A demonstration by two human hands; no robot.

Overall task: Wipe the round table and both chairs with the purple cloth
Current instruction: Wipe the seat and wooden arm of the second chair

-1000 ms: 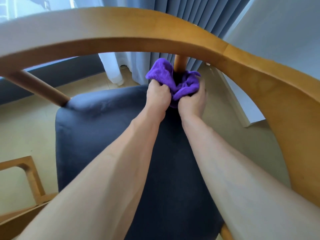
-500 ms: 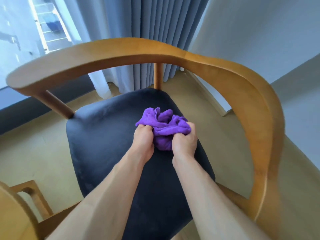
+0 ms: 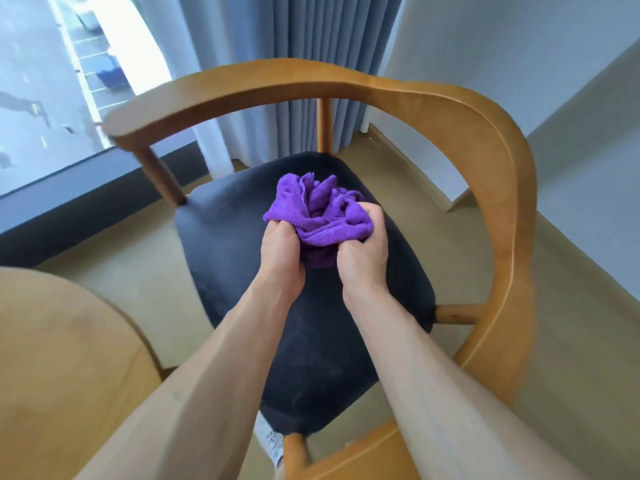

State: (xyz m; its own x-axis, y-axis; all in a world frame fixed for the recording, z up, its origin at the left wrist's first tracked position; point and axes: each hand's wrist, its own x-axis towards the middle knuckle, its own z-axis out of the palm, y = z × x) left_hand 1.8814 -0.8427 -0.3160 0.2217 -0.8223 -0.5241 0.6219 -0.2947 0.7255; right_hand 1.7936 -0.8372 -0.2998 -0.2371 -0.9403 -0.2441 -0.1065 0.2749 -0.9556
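A bunched purple cloth (image 3: 311,211) is held above the middle of the dark blue seat (image 3: 235,244) of a wooden armchair (image 3: 491,174). My left hand (image 3: 280,252) grips the cloth's left side and my right hand (image 3: 363,258) grips its right side, fingers curled into the folds. The chair's curved backrest rail arcs behind and to the right of my hands. The rounded wooden edge of the round table (image 3: 59,358) fills the lower left.
Blue-grey curtains (image 3: 311,46) hang behind the chair, with a window (image 3: 52,81) at the far left and a white wall (image 3: 519,46) at the right. Beige floor (image 3: 571,341) surrounds the chair. A shoe tip (image 3: 273,441) shows below the seat's front.
Both hands have drawn the cloth back from the rear spindle of the chair to over the seat's middle. The view has pulled back and up, and the table edge has come into sight.
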